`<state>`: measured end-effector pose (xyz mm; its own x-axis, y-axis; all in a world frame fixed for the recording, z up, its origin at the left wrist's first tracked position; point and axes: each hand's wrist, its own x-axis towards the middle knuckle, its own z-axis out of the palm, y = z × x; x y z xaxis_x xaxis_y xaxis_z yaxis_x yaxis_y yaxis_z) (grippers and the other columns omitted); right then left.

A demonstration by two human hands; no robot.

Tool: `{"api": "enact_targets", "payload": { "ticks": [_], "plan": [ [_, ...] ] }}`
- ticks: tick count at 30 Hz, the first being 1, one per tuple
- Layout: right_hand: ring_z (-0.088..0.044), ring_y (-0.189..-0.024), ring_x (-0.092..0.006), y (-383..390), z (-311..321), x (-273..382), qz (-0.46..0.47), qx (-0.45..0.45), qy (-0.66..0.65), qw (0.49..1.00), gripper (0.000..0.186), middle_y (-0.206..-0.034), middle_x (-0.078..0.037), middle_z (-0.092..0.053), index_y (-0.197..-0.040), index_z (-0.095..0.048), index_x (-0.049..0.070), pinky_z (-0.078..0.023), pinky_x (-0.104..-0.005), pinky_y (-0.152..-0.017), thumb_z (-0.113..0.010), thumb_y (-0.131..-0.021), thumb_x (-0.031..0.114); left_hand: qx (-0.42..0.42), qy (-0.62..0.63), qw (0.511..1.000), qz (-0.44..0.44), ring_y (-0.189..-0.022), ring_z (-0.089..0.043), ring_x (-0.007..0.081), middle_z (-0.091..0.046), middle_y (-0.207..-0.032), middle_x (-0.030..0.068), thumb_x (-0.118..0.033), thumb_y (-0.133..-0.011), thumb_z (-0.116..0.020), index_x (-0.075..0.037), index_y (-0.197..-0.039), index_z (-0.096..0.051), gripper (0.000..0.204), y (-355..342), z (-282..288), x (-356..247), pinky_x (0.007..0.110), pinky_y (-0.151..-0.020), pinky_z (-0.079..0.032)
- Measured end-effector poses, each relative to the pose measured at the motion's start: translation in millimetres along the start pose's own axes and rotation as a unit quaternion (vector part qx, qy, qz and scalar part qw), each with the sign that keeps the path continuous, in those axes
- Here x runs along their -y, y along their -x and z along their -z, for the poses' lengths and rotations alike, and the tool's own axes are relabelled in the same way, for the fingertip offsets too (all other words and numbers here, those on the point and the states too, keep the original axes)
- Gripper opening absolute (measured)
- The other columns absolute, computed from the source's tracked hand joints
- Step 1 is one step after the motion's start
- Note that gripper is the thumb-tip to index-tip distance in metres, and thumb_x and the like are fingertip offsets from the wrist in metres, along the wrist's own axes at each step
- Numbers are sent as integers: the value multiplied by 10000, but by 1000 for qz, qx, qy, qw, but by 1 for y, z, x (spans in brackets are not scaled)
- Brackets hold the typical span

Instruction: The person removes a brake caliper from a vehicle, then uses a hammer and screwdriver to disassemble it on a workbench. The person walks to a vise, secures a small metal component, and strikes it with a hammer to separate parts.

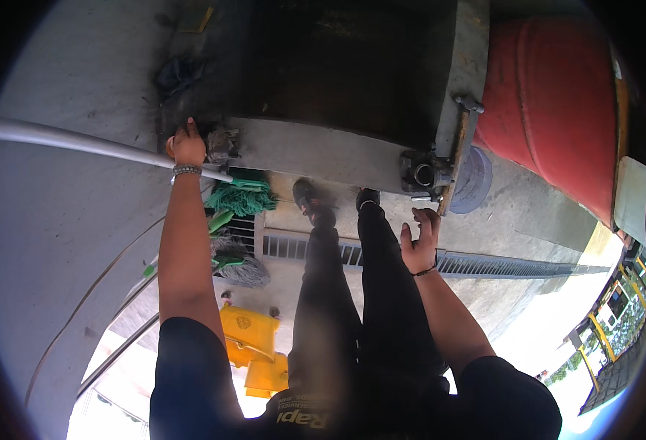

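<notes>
Grey concrete floor (pixel 517 246) is crossed by a long slotted metal drain grating (pixel 484 264) at mid-frame, in front of a grey-edged workbench with a dark top (pixel 315 139) in the upper centre. The left hand (pixel 189 149) is positioned at the bench's left end, left of centre, with the forefinger extended and the other fingers partly bent. A small rounded orange item (pixel 170 146) is seen at its left side; whether it is pinched or merely adjacent cannot be told. The right hand (pixel 422 246) is held unloaded right of centre, fingers loosely curled and thumb apart, probably relaxed because nothing is gripped.

Just above the right hand, a dark metal vise-like fitting (pixel 423 174) is located at the bench's right corner, presumably so that access is given from the edge. A grey blocky metal piece (pixel 222 145) is located immediately right of the left hand. A long white mop pole (pixel 66 137) is passed behind the left wrist; its green string mop head (pixel 242 196) is set low, probably for drainage near the grating. Farther out, a yellow plastic bucket (pixel 249 330) is placed at lower left and a large red drum (pixel 550 110) at upper right.
</notes>
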<state>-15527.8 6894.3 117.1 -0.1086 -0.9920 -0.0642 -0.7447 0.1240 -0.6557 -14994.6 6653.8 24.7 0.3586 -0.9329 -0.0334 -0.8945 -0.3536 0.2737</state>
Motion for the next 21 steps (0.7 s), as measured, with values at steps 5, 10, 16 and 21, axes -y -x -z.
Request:
{"api": "enact_targets", "payload": {
  "ticks": [5,10,16,21],
  "plan": [
    [-608,-1085,-338,-3,61,-88,-217,25,105,970,756,-1313,-216,-522,-1498,-408,51,-515,-448,-919,-766,-842,170,-34,33,999,-6,-1044,-640,500,-704,-1070,293,-398,-1082,-436,34,-1106,-691,502,-5,18,-4,541,-909,-492],
    [-642,-1056,-318,-40,55,-140,-328,101,-77,936,1056,-1248,-235,-569,-1609,-209,50,-537,-427,-895,-827,-768,214,-120,135,983,-28,-943,-668,405,-704,-1103,274,-387,-1078,-517,84,-1234,-624,508,32,76,-83,454,-816,-521],
    [-650,-1086,-462,-70,61,-164,-234,100,48,966,857,-1113,-271,-667,-1542,-336,50,-534,-503,-940,-715,-795,233,200,559,800,85,-618,-409,75,-486,-814,-29,-403,-1067,-568,-47,-1272,-568,411,164,86,-169,264,-561,-379],
    [-650,-1092,-475,-62,123,-171,-357,36,13,933,449,-1093,-266,-713,-1180,-656,27,-530,-501,-948,-633,-818,291,258,482,808,222,-826,-626,163,-703,-878,35,-316,-1017,-654,-23,-1217,-665,355,240,36,-174,328,-775,-484]
  ]
}}
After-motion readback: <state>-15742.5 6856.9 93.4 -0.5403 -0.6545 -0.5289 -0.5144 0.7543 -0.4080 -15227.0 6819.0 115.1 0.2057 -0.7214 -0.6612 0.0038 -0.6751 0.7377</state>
